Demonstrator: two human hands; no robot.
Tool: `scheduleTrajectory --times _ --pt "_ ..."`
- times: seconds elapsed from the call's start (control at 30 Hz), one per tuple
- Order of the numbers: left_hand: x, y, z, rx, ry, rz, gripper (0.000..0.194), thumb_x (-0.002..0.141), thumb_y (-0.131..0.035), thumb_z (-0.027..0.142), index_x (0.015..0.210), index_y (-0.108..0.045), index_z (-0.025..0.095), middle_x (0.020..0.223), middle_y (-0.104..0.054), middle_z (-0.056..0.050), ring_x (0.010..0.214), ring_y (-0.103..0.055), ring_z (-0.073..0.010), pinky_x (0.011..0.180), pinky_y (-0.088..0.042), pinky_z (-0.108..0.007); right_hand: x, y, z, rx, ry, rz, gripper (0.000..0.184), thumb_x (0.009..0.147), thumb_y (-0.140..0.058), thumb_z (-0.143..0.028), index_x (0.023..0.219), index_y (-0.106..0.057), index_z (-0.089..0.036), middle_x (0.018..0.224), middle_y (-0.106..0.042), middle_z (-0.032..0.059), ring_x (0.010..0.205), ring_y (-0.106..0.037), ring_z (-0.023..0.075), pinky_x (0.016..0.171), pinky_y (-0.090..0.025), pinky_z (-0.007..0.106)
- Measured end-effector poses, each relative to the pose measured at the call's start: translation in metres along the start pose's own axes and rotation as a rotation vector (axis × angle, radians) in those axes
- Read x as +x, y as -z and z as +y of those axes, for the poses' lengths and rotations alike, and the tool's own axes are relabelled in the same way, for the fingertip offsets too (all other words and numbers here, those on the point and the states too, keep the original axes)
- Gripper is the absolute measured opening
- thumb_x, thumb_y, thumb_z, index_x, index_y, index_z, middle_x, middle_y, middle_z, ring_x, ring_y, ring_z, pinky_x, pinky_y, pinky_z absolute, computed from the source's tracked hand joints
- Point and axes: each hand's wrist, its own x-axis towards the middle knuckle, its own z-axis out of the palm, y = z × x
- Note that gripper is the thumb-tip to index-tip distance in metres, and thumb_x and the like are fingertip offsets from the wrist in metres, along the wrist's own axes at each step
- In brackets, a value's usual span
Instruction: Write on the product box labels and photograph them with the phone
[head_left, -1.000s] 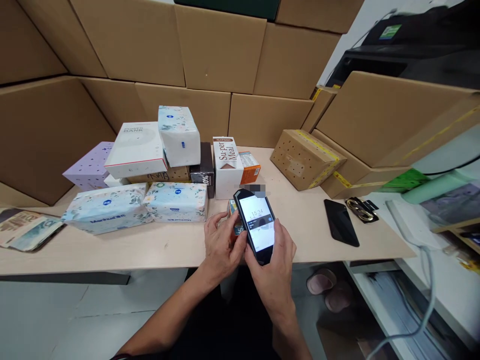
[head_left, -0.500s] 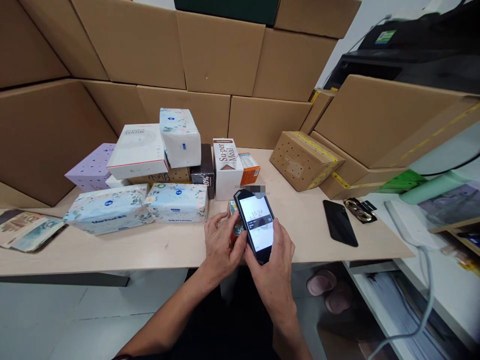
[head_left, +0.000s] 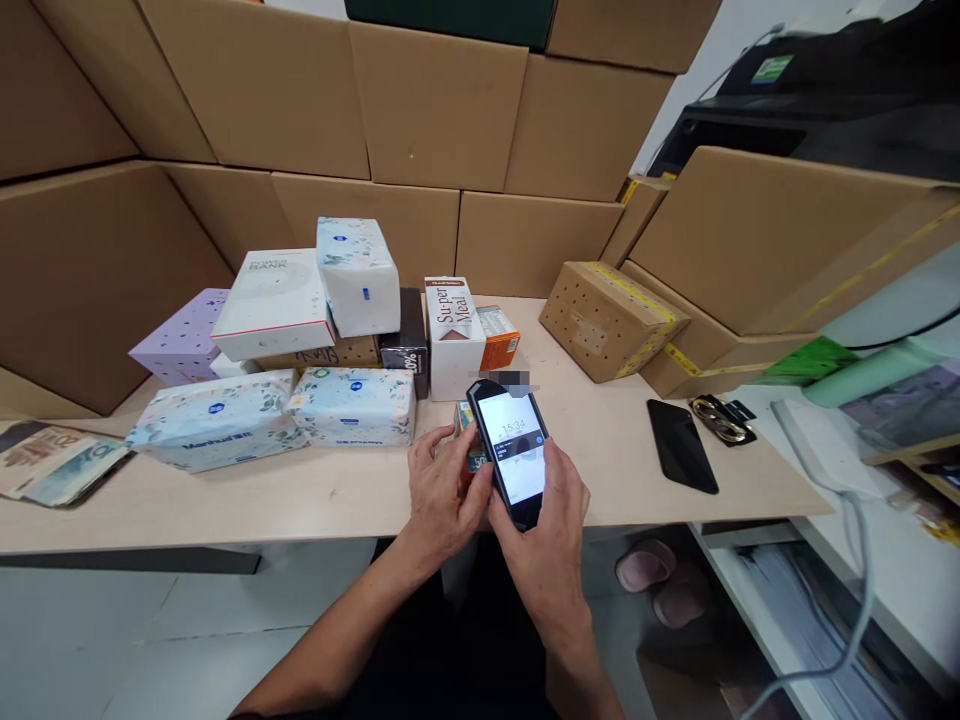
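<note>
My right hand [head_left: 547, 530] grips a black smartphone [head_left: 519, 470] by its lower end and right side, and the lit screen reads 15:34. My left hand [head_left: 444, 490] is closed around a small colourful box [head_left: 475, 455], with its thumb against the phone's left edge. Most of that box is hidden behind the phone and my fingers; a printed "50" shows. Behind the phone stands a white Super Meal box [head_left: 454, 345]. To the left of my hands lies a tissue pack [head_left: 352, 410], with a second tissue pack [head_left: 217, 415] beside it.
A power bank box [head_left: 274, 305] and another tissue pack [head_left: 358, 275] top the stack at left, near banknotes [head_left: 64, 460]. At right are a taped carton [head_left: 611, 320], a dark phone [head_left: 681, 445] and a coiled cable [head_left: 720, 420]. Cardboard walls [head_left: 435, 110] stand behind.
The view has shifted very slightly. Both hands, the phone and the small box keep the same positions.
</note>
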Motion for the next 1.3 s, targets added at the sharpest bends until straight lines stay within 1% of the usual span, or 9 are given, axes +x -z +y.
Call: scheduleTrajectory --times 0.23,0.43,0.63,0.87,1.1,1.3 --pt "0.000 0.000 0.000 0.000 -0.015 0.007 0.053 0.095 -0.057 0.027 0.146 -0.045 0.020 0.112 -0.071 -0.011 0.121 -0.052 -0.0282 0.102 -0.044 -0.048 0.000 0.000 0.001 0.000 0.001 -0.003 0.080 0.090 -0.065 -0.041 0.156 -0.023 -0.024 0.141 -0.046 0.0195 0.129 -0.047 0.0342 0.098 -0.049 0.059" --pt "0.000 0.000 0.000 0.008 -0.012 0.009 0.053 0.095 -0.057 0.028 0.146 -0.046 0.019 0.109 -0.072 -0.011 0.120 -0.054 -0.0282 0.102 -0.045 -0.048 0.001 -0.001 0.001 0.002 0.010 0.014 0.080 0.089 -0.066 -0.040 0.156 -0.025 -0.022 0.141 -0.047 0.0197 0.129 -0.047 0.0337 0.100 -0.049 0.058" --pt "0.001 0.000 0.000 0.009 -0.020 0.023 0.052 0.095 -0.057 0.027 0.145 -0.046 0.020 0.115 -0.071 -0.011 0.120 -0.053 -0.0279 0.101 -0.045 -0.048 0.001 -0.002 0.002 0.007 0.013 0.015 0.081 0.089 -0.066 -0.039 0.156 -0.024 -0.023 0.142 -0.047 0.0197 0.130 -0.047 0.0338 0.099 -0.049 0.058" --pt "0.001 0.000 0.000 0.027 -0.015 0.020 0.050 0.094 -0.059 0.028 0.142 -0.049 0.022 0.114 -0.072 -0.010 0.121 -0.054 -0.0285 0.100 -0.046 -0.048 0.000 -0.002 0.005 0.019 0.017 0.035 0.081 0.089 -0.067 -0.037 0.156 -0.025 -0.025 0.142 -0.046 0.0191 0.130 -0.047 0.0335 0.099 -0.049 0.058" --pt "0.002 0.000 0.002 0.056 -0.022 0.005 0.045 0.091 -0.065 0.028 0.134 -0.054 0.022 0.114 -0.072 -0.009 0.122 -0.054 -0.0298 0.101 -0.045 -0.050 0.007 0.002 0.015 -0.020 -0.009 0.069 0.081 0.089 -0.066 -0.042 0.156 -0.025 -0.025 0.141 -0.048 0.0182 0.129 -0.048 0.0326 0.100 -0.048 0.058" --pt "0.004 0.000 0.002 0.072 -0.058 -0.011 0.042 0.090 -0.065 0.026 0.131 -0.054 0.022 0.119 -0.071 -0.009 0.122 -0.054 -0.0299 0.102 -0.044 -0.051 0.015 0.009 0.033 -0.097 -0.060 0.133 0.080 0.089 -0.065 -0.045 0.156 -0.026 -0.023 0.139 -0.050 0.0191 0.126 -0.050 0.0327 0.100 -0.047 0.057"
